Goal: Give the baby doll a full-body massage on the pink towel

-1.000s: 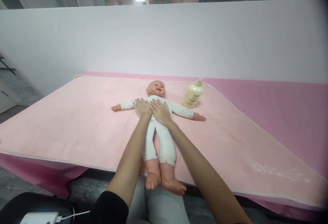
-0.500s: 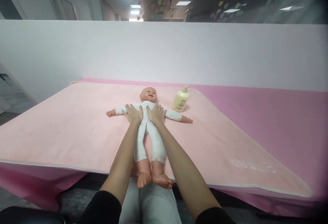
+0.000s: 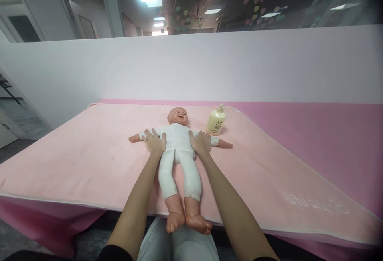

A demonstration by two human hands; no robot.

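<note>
Left hand: my left hand [image 3: 154,142] lies flat and unclenched on the doll's [image 3: 178,155] side, fingers spread over the near part of its outstretched arm, grasping nothing.
Doll: it lies on its back in the middle of the pink blanket [image 3: 89,161], head toward the far edge, feet hanging just past the near edge.
Right hand: my right hand [image 3: 200,142] rests palm-down on the other flank, loose as well; I think the fingertips reach the sleeve, though the angle blurs that.
Pressure: I keep both palms flat and even, so that the white suit does not bunch.
Balance: with the legs overhanging, I press down, not toward me.
Bottle: the lotion bottle [image 3: 216,120] stands upright near the far edge, just beyond my right hand; I keep my wrist clear of it.
</note>
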